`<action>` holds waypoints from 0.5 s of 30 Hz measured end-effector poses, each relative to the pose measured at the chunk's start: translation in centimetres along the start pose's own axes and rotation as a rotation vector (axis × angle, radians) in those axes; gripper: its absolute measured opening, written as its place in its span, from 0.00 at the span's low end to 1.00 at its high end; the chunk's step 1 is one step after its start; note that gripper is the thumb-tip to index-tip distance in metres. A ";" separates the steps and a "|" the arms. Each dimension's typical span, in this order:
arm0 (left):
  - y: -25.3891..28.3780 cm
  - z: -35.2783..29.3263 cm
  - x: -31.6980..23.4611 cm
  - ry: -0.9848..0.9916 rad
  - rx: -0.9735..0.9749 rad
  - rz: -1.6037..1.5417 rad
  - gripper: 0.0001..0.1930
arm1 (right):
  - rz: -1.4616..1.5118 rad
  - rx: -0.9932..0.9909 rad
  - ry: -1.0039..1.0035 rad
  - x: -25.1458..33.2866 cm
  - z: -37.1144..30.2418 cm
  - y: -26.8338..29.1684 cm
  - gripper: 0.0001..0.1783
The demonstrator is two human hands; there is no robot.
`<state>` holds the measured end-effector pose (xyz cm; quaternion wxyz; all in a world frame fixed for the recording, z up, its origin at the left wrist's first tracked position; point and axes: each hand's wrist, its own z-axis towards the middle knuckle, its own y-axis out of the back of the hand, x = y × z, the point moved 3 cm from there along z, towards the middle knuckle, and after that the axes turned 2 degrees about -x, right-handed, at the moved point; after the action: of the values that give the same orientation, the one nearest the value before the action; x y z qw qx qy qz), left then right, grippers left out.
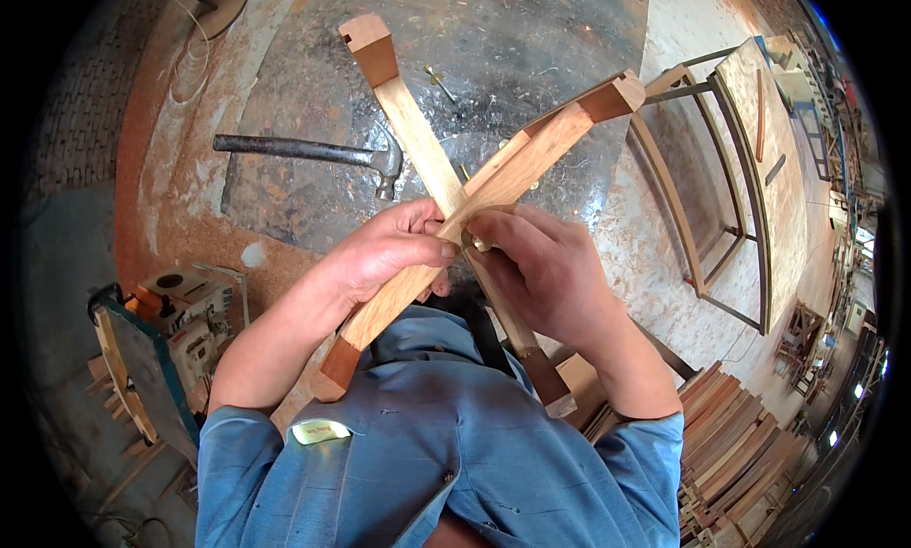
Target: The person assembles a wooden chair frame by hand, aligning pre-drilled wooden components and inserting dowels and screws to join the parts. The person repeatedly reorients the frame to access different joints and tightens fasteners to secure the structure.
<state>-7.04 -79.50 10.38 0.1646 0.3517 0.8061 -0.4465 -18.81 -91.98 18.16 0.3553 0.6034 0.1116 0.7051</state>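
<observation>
Two pale wooden bars with darker end blocks cross in an X, forming a wooden frame (536, 164) in front of my chest. My left hand (375, 254) is closed round one bar just below the crossing, its thumb along the top. Close against the crossing, my right hand (550, 263) is pinched on a small brass-coloured fitting (477, 243), mostly covered by the fingers. Beyond my left hand a claw hammer (294, 150) lies on the dark work surface (304, 92). A thin bolt-like piece (440, 85) lies farther off, between the upper arms of the X.
To the right stands a board-topped frame with curved legs (655, 192). Several wooden strips (735, 434) are stacked at the lower right. A machine with a green-edged panel (152, 358) stands at the lower left, and sawdust (161, 168) covers the surface's left border.
</observation>
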 end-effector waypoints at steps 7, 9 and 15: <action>0.9 0.1 0.2 0.036 0.003 0.022 0.17 | 0.122 -0.089 -0.103 0.9 0.3 3.4 0.11; 0.7 0.0 0.1 0.045 0.005 0.033 0.17 | 0.248 -0.105 -0.233 -0.4 -0.7 2.7 0.11; 0.8 0.1 0.4 0.047 -0.001 0.039 0.17 | 0.368 -0.125 -0.338 -1.6 -1.9 1.8 0.09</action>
<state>-6.75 -79.16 9.62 0.1547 0.3776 0.8029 -0.4346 -21.22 -93.75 17.46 0.2712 0.6997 -0.1047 0.6527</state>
